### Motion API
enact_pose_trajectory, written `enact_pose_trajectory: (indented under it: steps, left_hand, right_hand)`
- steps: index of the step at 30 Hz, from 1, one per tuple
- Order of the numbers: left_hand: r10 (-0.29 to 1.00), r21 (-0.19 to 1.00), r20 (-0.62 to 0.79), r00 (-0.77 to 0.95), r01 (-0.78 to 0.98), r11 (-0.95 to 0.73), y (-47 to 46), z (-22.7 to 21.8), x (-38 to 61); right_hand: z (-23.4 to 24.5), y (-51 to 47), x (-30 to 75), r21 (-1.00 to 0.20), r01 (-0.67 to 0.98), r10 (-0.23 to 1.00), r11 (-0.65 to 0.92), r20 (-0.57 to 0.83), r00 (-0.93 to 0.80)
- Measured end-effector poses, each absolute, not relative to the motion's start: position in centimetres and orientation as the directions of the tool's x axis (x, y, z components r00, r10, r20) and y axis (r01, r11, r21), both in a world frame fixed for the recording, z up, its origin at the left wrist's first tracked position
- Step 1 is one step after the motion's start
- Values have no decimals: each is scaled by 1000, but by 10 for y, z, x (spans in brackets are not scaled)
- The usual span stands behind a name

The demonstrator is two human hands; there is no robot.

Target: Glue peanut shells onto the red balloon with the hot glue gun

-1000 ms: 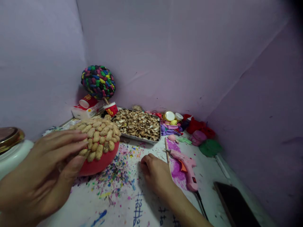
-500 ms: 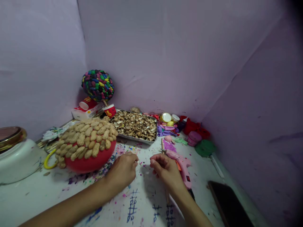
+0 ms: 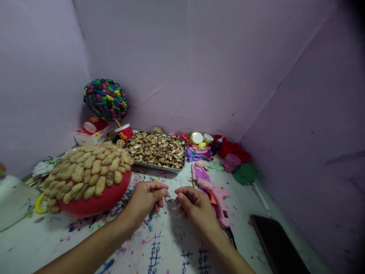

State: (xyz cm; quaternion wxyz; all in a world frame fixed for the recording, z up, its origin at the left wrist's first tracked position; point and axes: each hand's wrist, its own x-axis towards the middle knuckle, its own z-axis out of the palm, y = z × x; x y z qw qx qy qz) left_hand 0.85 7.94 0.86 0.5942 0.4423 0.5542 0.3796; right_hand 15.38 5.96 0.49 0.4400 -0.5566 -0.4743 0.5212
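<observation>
My left hand (image 3: pixel 145 198) and my right hand (image 3: pixel 194 204) hover close together over the paint-speckled white table (image 3: pixel 171 243), fingertips nearly meeting. Both are pinched as if holding something tiny that I cannot make out. To the left sits a red ball (image 3: pixel 88 179) whose top is covered with peanut shells. Just behind my right hand lies a pink glue gun (image 3: pixel 216 196). A metal tray of broken peanut shells (image 3: pixel 155 149) stands farther back.
A ball of coloured shells on a stick (image 3: pixel 106 99) stands in a red cup at the back left, next to a white-red box (image 3: pixel 91 131). Balloons and small jars (image 3: pixel 205 146) crowd the corner. A dark phone (image 3: pixel 275 243) lies at right. A white bowl (image 3: pixel 14 198) at far left.
My left hand left the peanut-covered ball and came to the middle, meeting my right hand. The view shifted right, so the ball now sits farther left.
</observation>
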Motion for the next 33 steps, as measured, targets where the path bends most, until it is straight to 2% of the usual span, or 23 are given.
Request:
enact_pose_trajectory:
  steps: [5, 11, 14, 22, 28, 30, 33]
  left_hand:
    - [940, 943, -327, 97, -29, 331, 72, 14, 14]
    - [929, 948, -317, 190, 37, 315, 68, 10, 13]
    - [932, 949, -314, 180, 52, 310, 69, 10, 11]
    - [951, 961, -241, 193, 185, 205, 67, 23, 11]
    - [967, 948, -140, 214, 312, 68, 68, 19, 9]
    - [954, 936, -154, 255, 348, 58, 69, 18, 7]
    - [907, 928, -273, 319, 337, 161, 71, 19, 5]
  right_hand:
    - [2, 57, 151, -973, 187, 988, -136, -148, -52]
    - [5, 56, 153, -959, 271, 996, -83, -88, -5]
    - [7, 56, 155, -954, 288, 996, -88, -90, 3]
    - [9, 54, 154, -914, 399, 997, -72, -69, 23]
    - [10, 51, 154, -883, 467, 998, -46, -66, -25]
    - [11, 49, 153, -871, 491, 995, -20, -64, -73]
    - [14, 47, 154, -839, 543, 986, 49, -47, -162]
